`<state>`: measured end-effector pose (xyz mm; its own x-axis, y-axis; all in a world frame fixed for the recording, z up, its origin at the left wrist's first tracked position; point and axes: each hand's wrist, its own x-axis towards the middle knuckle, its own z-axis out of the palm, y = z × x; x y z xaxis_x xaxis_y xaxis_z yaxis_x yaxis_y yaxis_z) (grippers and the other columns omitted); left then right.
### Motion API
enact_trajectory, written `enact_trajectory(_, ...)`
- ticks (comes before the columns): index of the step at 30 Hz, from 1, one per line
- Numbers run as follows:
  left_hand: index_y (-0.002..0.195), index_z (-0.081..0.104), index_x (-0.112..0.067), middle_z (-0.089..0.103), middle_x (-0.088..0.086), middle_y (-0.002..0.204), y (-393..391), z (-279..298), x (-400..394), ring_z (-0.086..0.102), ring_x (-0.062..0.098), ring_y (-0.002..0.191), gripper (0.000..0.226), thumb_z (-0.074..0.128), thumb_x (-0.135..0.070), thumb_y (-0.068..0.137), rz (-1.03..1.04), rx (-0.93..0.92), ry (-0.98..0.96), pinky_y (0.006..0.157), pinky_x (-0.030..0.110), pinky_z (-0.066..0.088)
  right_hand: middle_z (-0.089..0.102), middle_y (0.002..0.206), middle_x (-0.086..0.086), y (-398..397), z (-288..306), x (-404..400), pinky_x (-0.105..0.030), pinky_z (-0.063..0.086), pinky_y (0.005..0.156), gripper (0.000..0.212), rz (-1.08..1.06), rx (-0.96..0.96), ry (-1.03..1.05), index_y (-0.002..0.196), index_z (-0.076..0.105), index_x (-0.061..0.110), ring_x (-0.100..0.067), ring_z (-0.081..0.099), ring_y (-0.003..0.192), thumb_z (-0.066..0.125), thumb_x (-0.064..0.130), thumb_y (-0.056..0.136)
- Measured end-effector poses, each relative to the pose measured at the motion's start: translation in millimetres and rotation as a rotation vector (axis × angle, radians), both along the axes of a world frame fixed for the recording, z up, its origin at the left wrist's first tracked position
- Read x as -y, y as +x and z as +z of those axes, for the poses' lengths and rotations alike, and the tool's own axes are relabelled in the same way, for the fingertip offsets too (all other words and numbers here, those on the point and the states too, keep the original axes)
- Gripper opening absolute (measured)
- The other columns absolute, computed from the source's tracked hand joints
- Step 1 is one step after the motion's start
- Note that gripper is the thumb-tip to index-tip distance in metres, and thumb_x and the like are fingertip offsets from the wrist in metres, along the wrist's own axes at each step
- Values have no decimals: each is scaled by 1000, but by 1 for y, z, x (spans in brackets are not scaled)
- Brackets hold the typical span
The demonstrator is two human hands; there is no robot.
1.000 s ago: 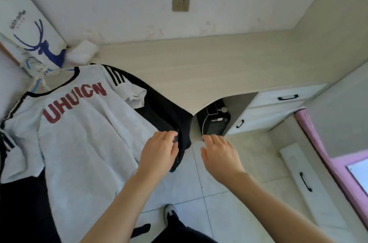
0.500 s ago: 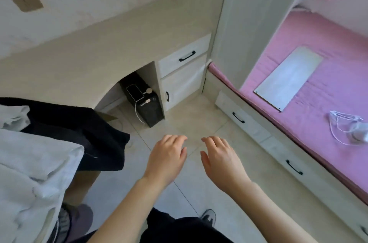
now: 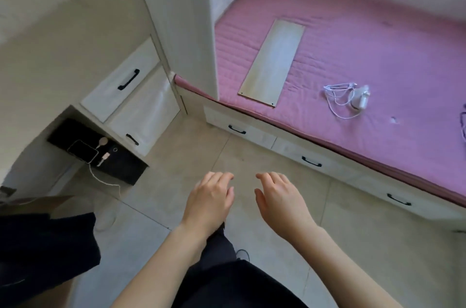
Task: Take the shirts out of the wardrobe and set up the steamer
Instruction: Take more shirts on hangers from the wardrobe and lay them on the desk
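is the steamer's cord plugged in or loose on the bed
Loose. The steamer lies on the pink bed with its white cord in a heap beside it, reaching no socket.

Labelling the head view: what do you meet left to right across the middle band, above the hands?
Black computer tower with a phone on top → white desk drawer with black handle → pale wooden board on the pink mattress → small white steamer with coiled white cord.

Both bare forearms reached forward and slightly inward, left hand (image 3: 210,200) and right hand (image 3: 281,203) side by side but apart, palms down, backs up, fingers (image 3: 222,177) loosely bent and relaxed, thumbs turned toward each other, both hands hovering and holding nothing.
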<state>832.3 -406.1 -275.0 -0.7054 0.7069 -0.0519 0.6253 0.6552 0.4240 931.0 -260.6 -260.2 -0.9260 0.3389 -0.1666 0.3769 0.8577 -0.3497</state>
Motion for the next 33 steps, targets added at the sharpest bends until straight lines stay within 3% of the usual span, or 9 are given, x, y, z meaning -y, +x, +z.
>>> enact_trajectory(6,117,58,-18,64,-5,110,-56,-22,-67,53,17,108,25,47,-24,96,-55,101,-32,87,35,46,62,116,-6,-31,-17,-61,-31,42,93,34,-89,41,24,127,54,11,-28,54,109,44,28,98)
enact_trajectory(11,119,57,-18,63,-6,112,-122,-29,-124,52,15,108,26,46,-25,96,-145,60,-65,88,29,44,60,117,-6,-90,-23,-117,-34,43,91,34,-152,77,-4,127,53,12,-28,53,110,45,26,97)
enact_trajectory(17,117,58,-17,64,-4,111,-206,-21,-197,53,19,106,26,46,-25,95,-189,-7,-101,87,32,43,61,111,-7,-160,-20,-180,-37,45,87,30,-163,115,39,120,55,11,-29,54,105,43,25,96)
enact_trajectory(25,108,60,-14,66,0,102,-290,-11,-274,56,21,96,22,47,-25,93,-100,-106,-112,80,34,44,63,103,-9,-250,-13,-265,-39,47,82,25,-92,76,96,111,59,9,-31,56,96,45,21,94)
enact_trajectory(33,116,59,-14,66,0,107,-347,-1,-336,55,18,98,26,45,-24,96,75,-98,-96,79,32,47,63,104,-9,-337,-7,-351,-38,47,82,26,90,26,126,114,58,9,-32,57,97,47,22,95)
